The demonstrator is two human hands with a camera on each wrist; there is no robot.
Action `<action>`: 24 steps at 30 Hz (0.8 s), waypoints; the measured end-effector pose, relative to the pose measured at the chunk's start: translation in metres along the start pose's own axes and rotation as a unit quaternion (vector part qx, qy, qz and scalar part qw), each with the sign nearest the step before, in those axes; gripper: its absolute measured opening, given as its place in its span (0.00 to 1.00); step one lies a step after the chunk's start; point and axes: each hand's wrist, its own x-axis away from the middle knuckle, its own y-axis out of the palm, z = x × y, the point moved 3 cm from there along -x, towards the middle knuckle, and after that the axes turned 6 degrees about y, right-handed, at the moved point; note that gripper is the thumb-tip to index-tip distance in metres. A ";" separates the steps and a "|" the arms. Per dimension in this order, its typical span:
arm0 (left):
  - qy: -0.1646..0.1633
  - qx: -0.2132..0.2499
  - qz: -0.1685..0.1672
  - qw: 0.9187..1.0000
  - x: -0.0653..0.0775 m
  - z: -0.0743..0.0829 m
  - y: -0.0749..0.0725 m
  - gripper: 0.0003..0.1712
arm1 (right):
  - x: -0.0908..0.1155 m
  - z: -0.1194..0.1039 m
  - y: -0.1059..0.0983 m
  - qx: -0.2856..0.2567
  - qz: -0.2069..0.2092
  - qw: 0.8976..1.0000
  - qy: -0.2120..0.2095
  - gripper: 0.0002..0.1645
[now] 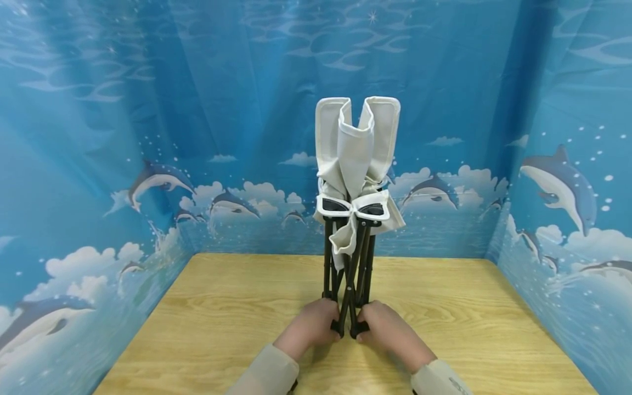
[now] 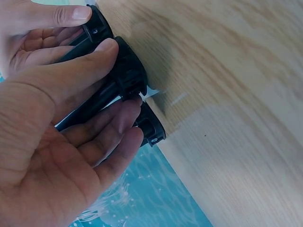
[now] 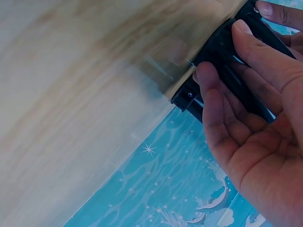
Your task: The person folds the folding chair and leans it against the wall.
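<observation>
A folding camp chair with white fabric (image 1: 355, 156) and black crossed legs (image 1: 349, 288) stands upright on the table, legs drawn close together. My left hand (image 1: 316, 323) grips the near left foot, thumb on one side and fingers curled round the other; the left wrist view shows this black foot (image 2: 129, 71) between thumb and fingers. On the near right foot (image 3: 215, 45), my right hand (image 3: 265, 146) has a matching grip. Both hands are low, close to the tabletop. The fabric is bunched, with two tall flaps rising at the top and dark mesh pockets at its front.
The wood-grain table (image 1: 237, 296) extends round the chair on both sides. Blue curtains (image 1: 276, 71) printed with dolphins and clouds enclose its back, left and right edges.
</observation>
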 end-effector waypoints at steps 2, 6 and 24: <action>0.000 0.002 0.000 1.000 -0.001 0.000 0.000 0.14 | -0.001 0.001 -0.001 0.002 0.004 1.000 0.001 0.12; -0.005 0.005 -0.001 1.000 -0.002 -0.002 0.001 0.14 | -0.002 0.001 -0.001 0.003 0.002 1.000 0.010 0.10; -0.012 0.019 -0.007 1.000 -0.007 -0.005 0.002 0.12 | -0.006 0.000 -0.003 0.000 -0.007 0.999 0.033 0.09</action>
